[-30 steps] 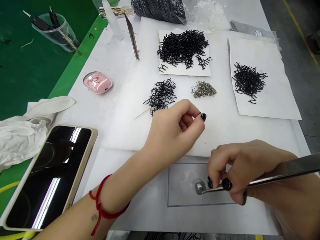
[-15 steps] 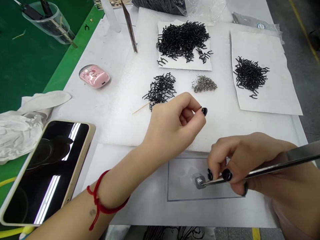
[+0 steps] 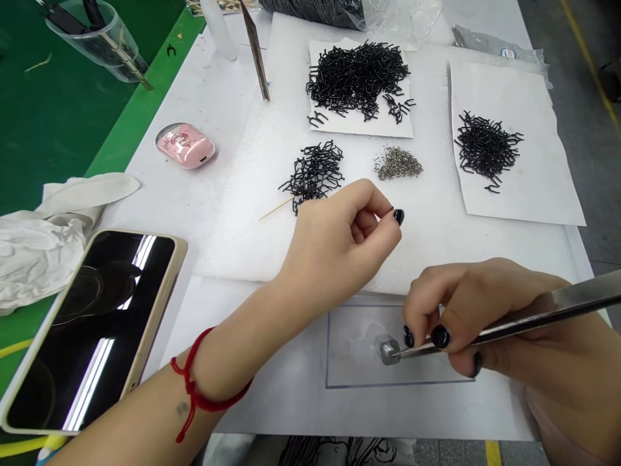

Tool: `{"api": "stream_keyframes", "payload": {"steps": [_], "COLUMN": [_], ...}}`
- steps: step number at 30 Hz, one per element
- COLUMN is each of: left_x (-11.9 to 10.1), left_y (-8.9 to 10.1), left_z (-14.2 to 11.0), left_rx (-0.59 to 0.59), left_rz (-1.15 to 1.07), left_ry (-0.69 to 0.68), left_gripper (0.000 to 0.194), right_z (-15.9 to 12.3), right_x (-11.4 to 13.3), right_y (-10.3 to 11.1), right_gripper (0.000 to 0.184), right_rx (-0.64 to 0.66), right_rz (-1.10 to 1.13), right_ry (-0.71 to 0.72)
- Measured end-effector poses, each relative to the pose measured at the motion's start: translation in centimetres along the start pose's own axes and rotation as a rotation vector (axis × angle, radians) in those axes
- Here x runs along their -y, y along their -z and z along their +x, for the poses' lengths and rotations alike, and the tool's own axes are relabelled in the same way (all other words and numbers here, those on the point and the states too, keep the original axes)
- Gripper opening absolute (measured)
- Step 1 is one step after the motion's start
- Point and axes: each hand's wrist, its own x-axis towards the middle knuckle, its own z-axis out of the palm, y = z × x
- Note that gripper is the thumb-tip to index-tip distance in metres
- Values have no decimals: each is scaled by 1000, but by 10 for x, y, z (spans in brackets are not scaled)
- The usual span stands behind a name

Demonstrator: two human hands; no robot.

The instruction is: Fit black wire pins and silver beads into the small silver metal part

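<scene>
My left hand [image 3: 339, 239] is closed in a pinch above the white foam sheet [image 3: 233, 226]; a tiny dark tip shows at the fingertips, too small to name. Beside its knuckles lies a pile of black forked pieces [image 3: 317, 168] with a thin wooden stick [image 3: 275, 208]. My right hand [image 3: 485, 317] grips metal tweezers [image 3: 538, 310]. Their tip touches a small grey blob [image 3: 389, 351] on a clear rectangular plate [image 3: 354, 372]. A heap of tiny metallic grains [image 3: 398, 163] sits beyond my left fingertips.
More black forked pieces lie on a white card [image 3: 361, 126] at the back and on a white sheet [image 3: 524, 200] at right. A phone [image 3: 97, 330], a pink case [image 3: 185, 146], a white cloth [image 3: 39, 259] and a plastic cup [image 3: 97, 45] are on the left. A flat blade [image 3: 255, 52] stands upright.
The view has shifted very slightly. Both hands keep their places, and the tweezers' tip stays on the grey blob.
</scene>
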Motion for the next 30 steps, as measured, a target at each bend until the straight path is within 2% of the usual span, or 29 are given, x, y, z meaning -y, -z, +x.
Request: {"api": "stream_keyframes", "payload": {"steps": [6, 11, 13, 17, 22, 26, 30], "left_x": [2, 3, 3, 3, 2, 2, 2], "left_y": [0, 0, 0, 0, 2, 4, 4], "left_z": [0, 0, 0, 0, 1, 1, 2], "left_rx": [5, 2, 2, 8, 15, 29, 36], "left_rz": [-2, -3, -7, -19, -48, -71, -82], "left_ry": [-28, -38, -34, -17, 25, 49, 88], "left_gripper": [15, 13, 12, 12, 11, 10, 12], "right_z": [2, 1, 4, 10, 9, 8, 15], "right_x": [1, 0, -3, -10, -13, -10, -11], "right_y": [-1, -4, -5, -4, 8, 21, 20], "right_gripper": [18, 14, 15, 30, 34, 26, 26], "right_rx": [20, -35, -103, -292, -571, -688, -768], "right_rz": [99, 83, 37, -153, -416, -506, -593], "right_ry": [40, -27, -30, -28, 6, 55, 84]}}
